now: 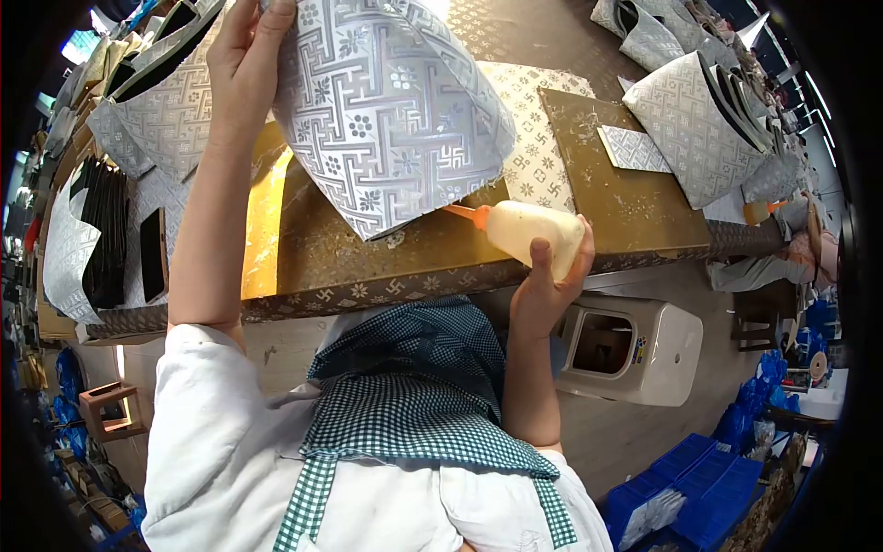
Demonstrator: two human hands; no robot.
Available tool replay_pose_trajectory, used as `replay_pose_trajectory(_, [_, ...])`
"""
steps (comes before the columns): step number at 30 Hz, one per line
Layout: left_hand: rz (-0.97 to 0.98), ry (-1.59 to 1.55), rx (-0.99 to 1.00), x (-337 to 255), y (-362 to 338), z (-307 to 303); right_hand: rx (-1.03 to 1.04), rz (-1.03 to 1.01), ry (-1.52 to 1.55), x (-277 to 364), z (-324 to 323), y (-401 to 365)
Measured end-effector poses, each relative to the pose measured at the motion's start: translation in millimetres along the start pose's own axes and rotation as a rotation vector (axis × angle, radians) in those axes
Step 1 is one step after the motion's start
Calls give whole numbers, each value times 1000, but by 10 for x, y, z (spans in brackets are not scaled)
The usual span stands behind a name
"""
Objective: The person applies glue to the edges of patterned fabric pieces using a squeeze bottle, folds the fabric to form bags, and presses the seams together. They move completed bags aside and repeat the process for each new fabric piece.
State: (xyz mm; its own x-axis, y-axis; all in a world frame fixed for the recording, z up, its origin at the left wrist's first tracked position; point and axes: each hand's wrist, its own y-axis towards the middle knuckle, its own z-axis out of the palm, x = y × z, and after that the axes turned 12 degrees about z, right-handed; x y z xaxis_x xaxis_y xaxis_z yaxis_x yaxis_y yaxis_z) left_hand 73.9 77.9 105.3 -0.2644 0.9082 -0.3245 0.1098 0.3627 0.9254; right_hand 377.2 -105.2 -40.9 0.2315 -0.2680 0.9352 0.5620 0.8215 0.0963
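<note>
My left hand (250, 51) is closed on the upper left edge of a silver-grey patterned sheet (382, 129), lifting it so that it hangs in a curve over the table. Wrapped in my right hand (549, 293) is a cream squeeze bottle (529, 230) with an orange nozzle, my thumb lying along its side. The bottle is tilted onto its side and its nozzle points left, the tip right at the sheet's lower edge. Below the sheet's corner, the brown tabletop (340, 267) carries whitish specks.
Stacked patterned pieces (699, 138) stand at the right and more pieces (175, 92) at the left. A black phone (154, 255) lies near the left edge. A small patterned rectangle (635, 149) rests on a brown board. Under the table stands a beige plastic stool (667, 354); blue bins (685, 492) sit lower right. Another person (800, 253) is at far right.
</note>
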Motion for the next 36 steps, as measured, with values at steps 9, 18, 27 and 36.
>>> replay_pose_trajectory(9, [12, 10, 2, -13, 56, 20, -60, -25, 9, -53, 48, 64])
replay_pose_trajectory(18, [-21, 82, -95, 68, 100, -22, -27, -59, -2, -46, 35, 27])
replay_pose_trajectory(27, [-81, 135, 7, -65, 151, 19, 0, -64, -53, 29, 59, -148])
replay_pose_trajectory(36, [-173, 489, 218, -350, 166, -267, 4, -62, -76, -7, 81, -241])
